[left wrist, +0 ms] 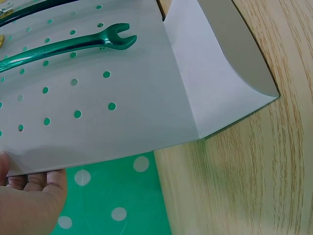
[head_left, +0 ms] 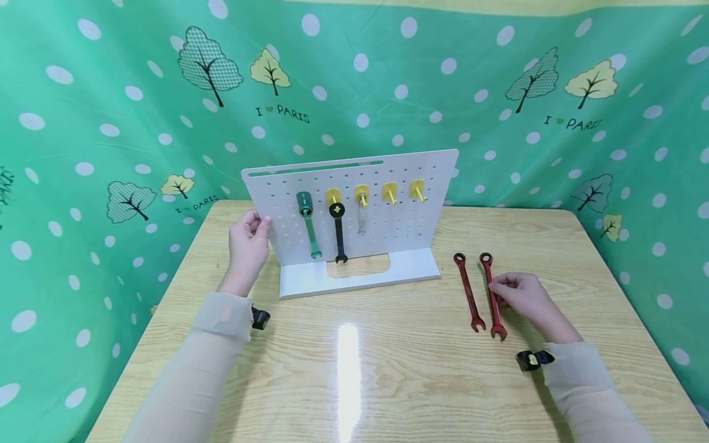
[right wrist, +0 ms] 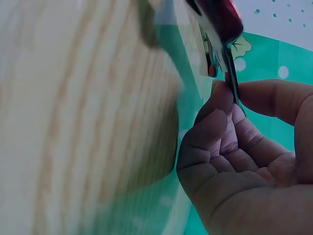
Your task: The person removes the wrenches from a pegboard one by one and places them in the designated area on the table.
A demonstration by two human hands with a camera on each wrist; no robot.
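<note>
At the left edge of a white pegboard [head_left: 401, 231], my left hand [head_left: 247, 249] grips the panel, thumb on the front face and fingers behind. A green wrench [head_left: 311, 235] and a black wrench [head_left: 339, 234] hang on the board, heads down. The green wrench [left wrist: 73, 45] also shows in the left wrist view. To the right of the board, my right hand [head_left: 523, 298] pinches the handle of a red wrench [head_left: 495, 317] between thumb and fingers. In the right wrist view this wrench [right wrist: 222, 20] rises from the fingertips. A second red wrench [head_left: 469, 292] lies on the table just left of it.
Yellow hooks [head_left: 390, 192] line the board's right half, and a pale shiny piece [head_left: 362, 221] hangs from one. The board's white foot [head_left: 418, 264] stands on the wooden table [head_left: 421, 369]. Behind hangs a green dotted cloth [head_left: 388, 117].
</note>
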